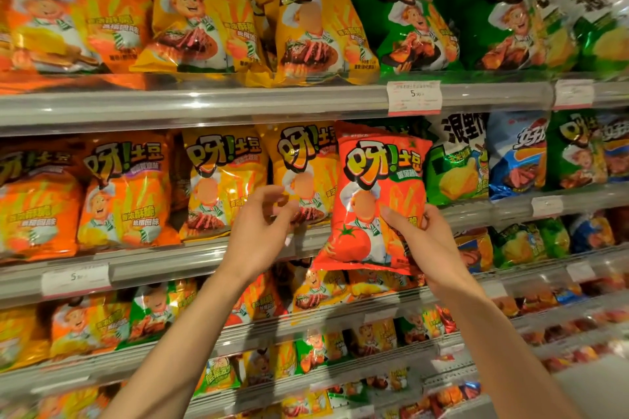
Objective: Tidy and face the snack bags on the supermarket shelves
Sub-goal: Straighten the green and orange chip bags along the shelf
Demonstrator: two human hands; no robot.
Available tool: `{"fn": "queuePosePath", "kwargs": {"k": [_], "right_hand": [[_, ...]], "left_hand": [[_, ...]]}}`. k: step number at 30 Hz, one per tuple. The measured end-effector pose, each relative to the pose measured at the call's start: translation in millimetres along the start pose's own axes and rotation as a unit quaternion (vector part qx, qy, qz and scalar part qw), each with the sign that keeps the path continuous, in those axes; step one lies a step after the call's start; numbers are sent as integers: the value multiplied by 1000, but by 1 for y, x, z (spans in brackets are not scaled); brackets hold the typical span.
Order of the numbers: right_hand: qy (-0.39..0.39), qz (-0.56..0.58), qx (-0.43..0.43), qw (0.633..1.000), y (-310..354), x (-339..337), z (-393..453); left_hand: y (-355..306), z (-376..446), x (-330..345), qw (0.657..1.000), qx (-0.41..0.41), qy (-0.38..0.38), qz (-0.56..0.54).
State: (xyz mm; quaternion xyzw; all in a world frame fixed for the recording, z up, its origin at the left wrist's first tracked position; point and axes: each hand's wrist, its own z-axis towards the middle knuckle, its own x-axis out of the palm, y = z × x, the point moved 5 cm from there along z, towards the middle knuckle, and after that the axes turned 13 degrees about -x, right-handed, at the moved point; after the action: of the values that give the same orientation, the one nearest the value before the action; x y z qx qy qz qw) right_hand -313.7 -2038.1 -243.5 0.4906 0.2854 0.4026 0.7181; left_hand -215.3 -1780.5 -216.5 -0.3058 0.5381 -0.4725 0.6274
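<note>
Shelves (204,105): rows of upright snack bags.
Red bag (374,194): upright, front outward, before middle shelf.
Right hand (422,241): pinches its lower right edge.
Left hand (262,224): loosely curled, holding nothing.

**Red bag held up at the snack shelves**

The right hand (425,241) holds a red snack bag (374,197) by its lower right side, thumb on the front. The bag is upright and faces out, in front of the middle shelf (170,258). The left hand (262,228) is just beside it, fingers loosely curled, holding nothing. Behind the left hand stand yellow bags (221,180). Orange bags (126,190) sit further left. Green bags (401,17) are above the right hand.
</note>
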Motion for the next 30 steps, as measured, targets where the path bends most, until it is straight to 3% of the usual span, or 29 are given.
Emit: {"fn": "queuePosePath", "kwargs": {"k": [4, 6, 17, 30], "right_hand": [[23, -18, -8, 1000, 1, 19, -11], [40, -15, -5, 999, 2, 34, -17], [124, 61, 1, 990, 12, 156, -43], [181, 98, -11, 979, 53, 359, -99]], "left_hand": [[0, -16, 9, 989, -34, 117, -87], [0, -23, 6, 984, -43, 134, -106], [54, -27, -87, 989, -72, 26, -130], [129, -21, -278, 992, -73, -40, -93]]}}
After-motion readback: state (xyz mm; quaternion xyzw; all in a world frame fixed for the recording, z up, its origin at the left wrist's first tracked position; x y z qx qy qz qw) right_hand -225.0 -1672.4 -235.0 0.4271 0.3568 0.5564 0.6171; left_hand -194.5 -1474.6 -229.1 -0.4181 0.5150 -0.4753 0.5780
